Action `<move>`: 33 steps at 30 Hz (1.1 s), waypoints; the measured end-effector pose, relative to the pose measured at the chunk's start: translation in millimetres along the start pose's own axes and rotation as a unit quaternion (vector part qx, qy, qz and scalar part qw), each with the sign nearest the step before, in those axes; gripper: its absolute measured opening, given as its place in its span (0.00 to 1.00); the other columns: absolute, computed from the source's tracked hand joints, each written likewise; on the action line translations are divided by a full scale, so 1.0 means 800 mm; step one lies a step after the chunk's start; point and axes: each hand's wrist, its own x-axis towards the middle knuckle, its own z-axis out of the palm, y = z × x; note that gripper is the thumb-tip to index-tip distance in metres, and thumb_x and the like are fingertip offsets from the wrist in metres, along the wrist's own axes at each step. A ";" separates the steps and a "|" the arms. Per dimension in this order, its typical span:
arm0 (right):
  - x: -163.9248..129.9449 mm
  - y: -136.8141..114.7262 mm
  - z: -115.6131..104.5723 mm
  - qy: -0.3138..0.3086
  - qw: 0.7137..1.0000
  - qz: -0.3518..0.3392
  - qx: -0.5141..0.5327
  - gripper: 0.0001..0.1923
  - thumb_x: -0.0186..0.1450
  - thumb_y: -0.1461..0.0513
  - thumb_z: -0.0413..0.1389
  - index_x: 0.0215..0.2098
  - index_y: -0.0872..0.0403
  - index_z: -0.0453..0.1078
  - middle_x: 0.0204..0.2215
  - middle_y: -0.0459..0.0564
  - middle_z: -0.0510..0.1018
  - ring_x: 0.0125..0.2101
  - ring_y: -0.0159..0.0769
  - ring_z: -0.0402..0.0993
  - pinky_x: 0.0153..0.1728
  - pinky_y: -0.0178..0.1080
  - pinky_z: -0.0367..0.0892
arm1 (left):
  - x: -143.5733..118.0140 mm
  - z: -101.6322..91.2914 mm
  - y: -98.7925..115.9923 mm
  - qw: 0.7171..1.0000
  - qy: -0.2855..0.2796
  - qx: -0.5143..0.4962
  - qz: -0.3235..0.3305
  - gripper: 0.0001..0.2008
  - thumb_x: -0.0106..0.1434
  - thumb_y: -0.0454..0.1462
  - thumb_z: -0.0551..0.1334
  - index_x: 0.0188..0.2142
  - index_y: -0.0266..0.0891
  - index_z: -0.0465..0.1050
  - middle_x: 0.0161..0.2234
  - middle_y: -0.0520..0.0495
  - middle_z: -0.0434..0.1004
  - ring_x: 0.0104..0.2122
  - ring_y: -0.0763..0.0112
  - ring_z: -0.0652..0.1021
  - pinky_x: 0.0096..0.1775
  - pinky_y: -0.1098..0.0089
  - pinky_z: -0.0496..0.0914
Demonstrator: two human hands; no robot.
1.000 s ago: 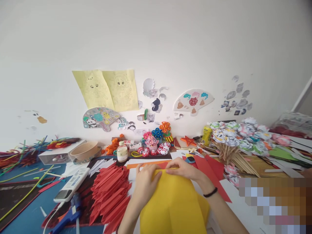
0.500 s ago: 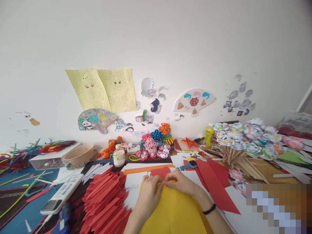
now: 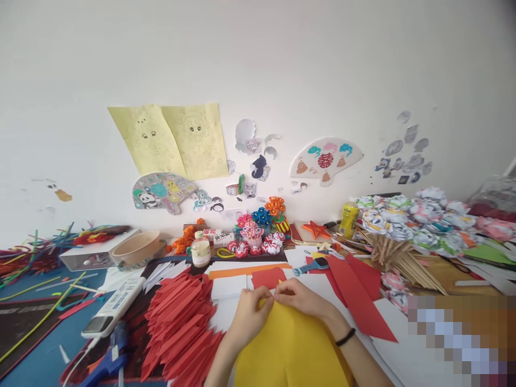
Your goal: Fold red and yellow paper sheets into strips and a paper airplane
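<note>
A large sheet of yellow paper [image 3: 288,344] with a crease down its middle spreads out in front of me. At its top edge my left hand [image 3: 255,309] is closed in a pinch. My right hand [image 3: 296,296], with a black band at the wrist, pinches the same edge close beside it. The fingertips nearly meet, and the paper's edge between them is partly hidden. Just beyond lies a piece of red paper [image 3: 268,278] on white sheets [image 3: 229,287]. Left of my left arm is a heap of folded red paper strips [image 3: 181,328].
A white power strip [image 3: 115,309] and a blue glue gun [image 3: 110,360] lie at left. Behind stand a small bottle [image 3: 200,251], paper flowers [image 3: 250,228] and a blue watch [image 3: 312,265]. Wooden sticks [image 3: 403,263] and crumpled paper balls [image 3: 419,215] are at right. A wall rises behind.
The view has tipped down and left slightly. Both hands still pinch the yellow paper's top edge, which now peaks between them.
</note>
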 end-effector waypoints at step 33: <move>-0.002 -0.020 0.014 0.027 0.995 -0.064 0.072 0.17 0.63 0.52 0.56 0.26 0.57 0.68 0.23 0.42 0.67 0.25 0.28 0.61 0.26 0.31 0.57 | -0.011 -0.009 0.016 0.998 0.041 -0.040 0.005 0.14 0.67 0.41 0.53 0.27 0.40 0.69 0.26 0.52 0.74 0.30 0.69 0.69 0.36 0.69 0.58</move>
